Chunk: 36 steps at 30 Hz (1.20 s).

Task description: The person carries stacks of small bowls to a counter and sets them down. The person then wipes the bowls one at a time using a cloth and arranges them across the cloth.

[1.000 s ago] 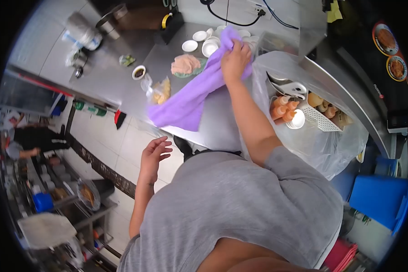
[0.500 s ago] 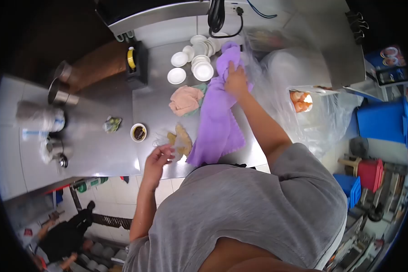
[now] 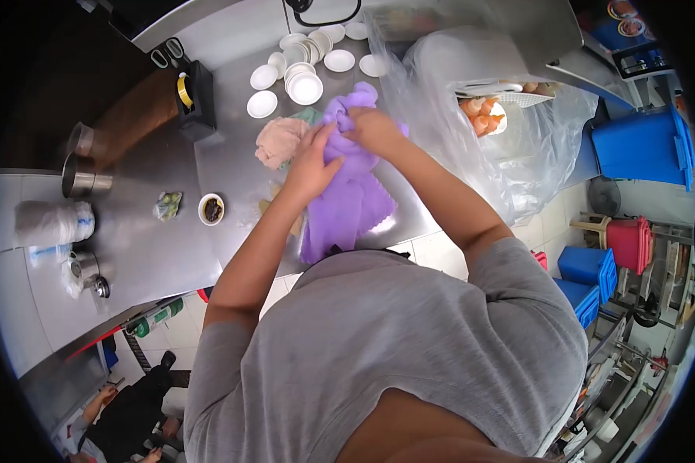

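Observation:
A bunched purple cloth (image 3: 347, 197) lies on the steel counter, its lower end spread toward my body. My right hand (image 3: 372, 130) grips its upper part. Against the cloth's left side rests my left hand (image 3: 310, 166), thumb apart from the fingers, some fingertips on the fabric. Just left of it sit a crumpled pink cloth (image 3: 278, 142) and a green one, partly hidden. My left forearm partly covers a plastic bag with yellowish contents. White saucers and small bowls (image 3: 305, 88) stand behind the cloths.
A bowl of dark sauce (image 3: 211, 209) and a small green packet (image 3: 167, 205) are on the left. Clear plastic (image 3: 510, 174) covers the right side, around orange-filled bottles (image 3: 480, 116). Another person (image 3: 131, 417) is at the lower left.
My left hand has come up from the counter's front edge to the purple cloth. The cloth's upper part is more bunched under my right hand. The camera view has shifted.

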Motion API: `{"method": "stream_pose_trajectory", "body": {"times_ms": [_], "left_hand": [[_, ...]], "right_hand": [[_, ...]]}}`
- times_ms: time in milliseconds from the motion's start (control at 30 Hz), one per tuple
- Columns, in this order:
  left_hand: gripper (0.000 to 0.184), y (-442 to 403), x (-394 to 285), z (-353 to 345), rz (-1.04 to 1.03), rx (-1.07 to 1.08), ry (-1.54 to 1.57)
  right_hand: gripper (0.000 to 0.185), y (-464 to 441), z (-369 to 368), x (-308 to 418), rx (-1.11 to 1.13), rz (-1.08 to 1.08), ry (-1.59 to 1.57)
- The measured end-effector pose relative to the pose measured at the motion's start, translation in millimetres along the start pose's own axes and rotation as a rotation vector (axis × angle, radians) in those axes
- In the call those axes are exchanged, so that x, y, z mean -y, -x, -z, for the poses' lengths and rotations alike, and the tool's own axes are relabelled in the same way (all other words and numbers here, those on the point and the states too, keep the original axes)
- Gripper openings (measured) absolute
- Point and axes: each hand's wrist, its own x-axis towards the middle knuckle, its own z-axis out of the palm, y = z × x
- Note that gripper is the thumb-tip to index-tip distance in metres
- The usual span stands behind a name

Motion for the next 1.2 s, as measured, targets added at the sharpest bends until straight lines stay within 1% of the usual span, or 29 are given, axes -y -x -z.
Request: {"method": "stream_pose_trajectory", "body": {"times_ms": [67, 133, 200, 233, 300, 333, 367, 400, 467, 500, 567, 600, 667, 767, 800, 867, 967, 1000, 1067, 1100, 1167, 1200], "left_hand": [[0.039, 5, 4, -20, -0.07, 0.037, -0.162], [0.04, 16, 1, -29, 0.01, 0.306, -0.16], [0.039, 38, -31, -20, -0.107, 0.416, -0.098], [0.039, 47, -44, -18, -0.159, 0.483, -0.065], [0.038, 46, -50, -26, -0.077, 0.269, -0.014], [0.038, 41, -50, -31, -0.041, 0.168, 0.012], [0.039, 30, -34, -46, -0.112, 0.043, -0.133], [0.04, 15, -30, -51, -0.147, 0.125, -0.202], [0.043, -3, -29, -61, -0.205, 0.286, -0.337], [0.043, -12, -29, -63, -0.17, 0.285, -0.371], [0.041, -24, -31, -64, -0.098, 0.297, -0.443], [0.041, -28, -33, -65, -0.152, 0.242, -0.426], [0.039, -37, -38, -71, -0.261, 0.129, -0.387], [0.032, -42, -21, -96, -0.433, 0.382, -0.507], [0.031, -44, -16, -103, -0.405, 0.396, -0.517], [0.029, -49, -14, -106, -0.352, 0.436, -0.538], [0.024, -48, -21, -91, -0.168, 0.347, -0.451], [0.023, -46, -20, -87, -0.059, 0.376, -0.346], [0.021, -48, -18, -80, 0.155, 0.409, -0.141], [0.02, -48, -20, -79, 0.235, 0.333, 0.02], [0.018, -35, -42, -78, 0.399, 0.177, 0.342], [0.018, -28, -60, -79, 0.531, 0.14, 0.521]], "right_hand": [[0.028, 22, 21, -4, -0.149, -0.014, -0.201], [0.033, 53, 55, -2, -0.137, -0.217, -0.214], [0.037, 90, 80, 7, 0.022, -0.436, -0.159], [0.037, 105, 77, 2, 0.032, -0.443, -0.17], [0.038, 134, 52, -16, 0.054, -0.473, -0.194], [0.039, 144, 31, -24, -0.007, -0.346, -0.066], [0.039, 150, 7, -34, -0.075, -0.216, 0.065], [0.039, 149, -4, -41, -0.146, -0.082, 0.198], [0.038, 141, -1, -51, -0.073, -0.173, 0.028], [0.037, 132, 2, -58, -0.041, -0.209, -0.055], [0.034, 127, 7, -79, -0.245, -0.223, -0.259], [0.033, 127, 7, -86, -0.349, -0.234, -0.364], [0.031, 128, 34, -78, -0.386, -0.251, -0.385], [0.031, 136, 44, -72, -0.424, -0.228, -0.366], [0.031, 136, 45, -73, -0.438, -0.211, -0.352], [0.033, 140, 47, -73, -0.379, -0.293, -0.41], [0.034, 142, 46, -75, -0.302, -0.418, -0.534], [0.035, 144, 44, -75, -0.273, -0.457, -0.578], [0.038, 146, 33, -78, -0.421, -0.325, -0.635], [0.04, 144, 29, -80, -0.498, -0.257, -0.661], [0.041, 130, 36, -58, -0.471, -0.043, -0.52], [0.041, 123, 39, -47, -0.456, 0.063, -0.448]]}}
